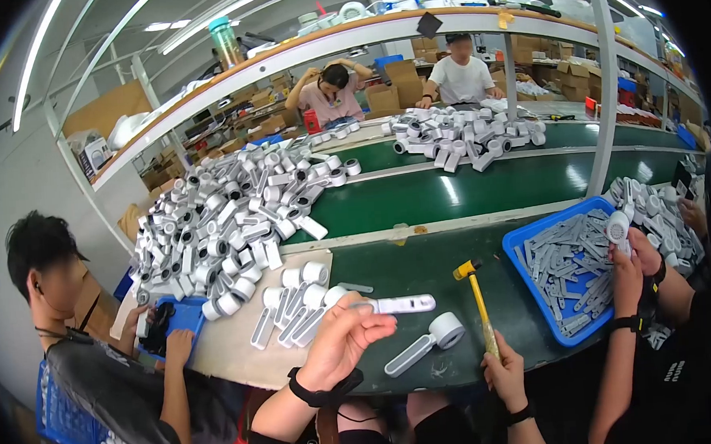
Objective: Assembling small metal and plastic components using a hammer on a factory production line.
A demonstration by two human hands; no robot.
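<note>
A pale strip (409, 304) is above the near green table (399, 264), pinched between the left hand's (342, 341) thumb and fingers. The right hand (507, 373) is wrapped around the handle of a yellow hammer (480, 302). Between them lies a white fan (446, 330). Right, a blue tray (532, 294); farther left, a heap of fans (228, 201).

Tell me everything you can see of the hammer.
The hammer has a small head, yellow on its left end and dark on the other, on a long, slim yellow handle whose lower part looks worn and mottled. The head looks plastic or metal; I can't tell which. The right hand grips the handle's lower end, with the head pointing away from the person. It appears over the green tabletop, left of the blue tray; whether it touches the tabletop is unclear.
</note>
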